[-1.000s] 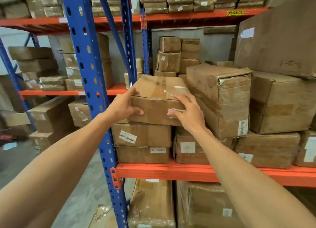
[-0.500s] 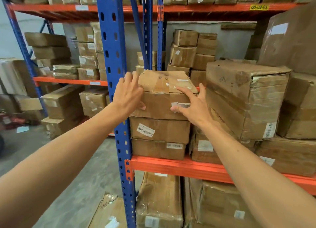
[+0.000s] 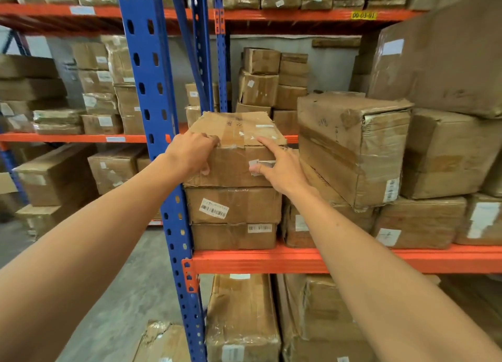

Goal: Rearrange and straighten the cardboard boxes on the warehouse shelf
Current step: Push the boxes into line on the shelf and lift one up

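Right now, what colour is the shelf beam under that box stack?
Orange; the shelf beam shows best in the head view.

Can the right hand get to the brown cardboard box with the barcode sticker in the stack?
Probably yes. The right hand sits just above the brown cardboard box with the barcode sticker, whose front faces outward uncovered.

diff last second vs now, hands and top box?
Left hand shifted from the top box's left side to curl over its front-left corner. Right hand stays on the front-right, index finger on top. The box looks squarer over the barcode box beneath. Neighbouring boxes unchanged.
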A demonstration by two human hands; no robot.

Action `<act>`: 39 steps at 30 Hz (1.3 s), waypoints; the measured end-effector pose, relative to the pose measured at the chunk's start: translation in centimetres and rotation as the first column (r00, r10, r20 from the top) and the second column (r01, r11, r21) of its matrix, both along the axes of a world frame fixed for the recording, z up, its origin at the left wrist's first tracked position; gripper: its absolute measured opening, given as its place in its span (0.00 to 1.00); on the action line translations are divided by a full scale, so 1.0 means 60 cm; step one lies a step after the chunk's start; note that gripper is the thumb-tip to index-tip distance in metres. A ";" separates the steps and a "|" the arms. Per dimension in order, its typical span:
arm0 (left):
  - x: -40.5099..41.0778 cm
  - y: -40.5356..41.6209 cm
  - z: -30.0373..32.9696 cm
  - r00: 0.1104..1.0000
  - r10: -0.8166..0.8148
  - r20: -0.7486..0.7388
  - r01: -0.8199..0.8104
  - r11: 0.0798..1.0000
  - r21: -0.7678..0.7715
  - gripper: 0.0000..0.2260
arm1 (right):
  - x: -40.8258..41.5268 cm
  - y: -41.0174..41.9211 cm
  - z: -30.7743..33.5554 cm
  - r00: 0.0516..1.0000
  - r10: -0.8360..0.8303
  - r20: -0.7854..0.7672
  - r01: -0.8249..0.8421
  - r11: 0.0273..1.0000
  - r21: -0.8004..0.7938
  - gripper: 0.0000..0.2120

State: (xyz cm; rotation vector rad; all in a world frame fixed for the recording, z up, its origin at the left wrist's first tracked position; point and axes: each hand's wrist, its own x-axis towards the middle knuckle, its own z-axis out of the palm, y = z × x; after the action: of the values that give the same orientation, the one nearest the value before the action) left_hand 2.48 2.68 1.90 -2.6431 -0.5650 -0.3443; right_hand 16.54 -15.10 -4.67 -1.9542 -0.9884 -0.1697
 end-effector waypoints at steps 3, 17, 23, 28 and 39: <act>0.006 -0.005 0.010 0.998 0.038 -0.047 -0.039 0.999 -0.011 0.30 | -0.009 -0.032 -0.021 0.999 0.040 -0.031 -0.036 0.992 0.119 0.34; 0.209 -0.316 0.096 0.936 -0.352 -0.003 0.342 0.909 -0.238 0.57 | 0.067 -0.347 -0.166 0.860 -0.210 -0.465 0.460 0.713 0.529 0.38; 0.311 -0.431 0.114 0.952 -0.305 -0.036 0.297 0.945 -0.139 0.59 | 0.131 -0.411 -0.177 0.797 0.069 -0.600 0.320 0.795 0.515 0.49; 0.367 -0.463 0.125 0.959 -0.278 -0.058 0.270 0.956 -0.117 0.59 | 0.199 -0.410 -0.169 0.784 0.192 -0.590 0.149 0.865 0.479 0.49; 0.424 -0.479 0.126 0.935 -0.249 -0.251 0.300 0.935 0.192 0.54 | 0.284 -0.365 -0.166 0.822 0.166 -0.545 0.088 0.908 0.411 0.56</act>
State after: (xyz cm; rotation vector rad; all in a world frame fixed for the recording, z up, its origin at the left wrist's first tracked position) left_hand 27.90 -26.04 9.47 -2.4914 -0.0729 -0.1753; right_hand 33.56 -36.97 -14.65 -1.4436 -0.5299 0.2117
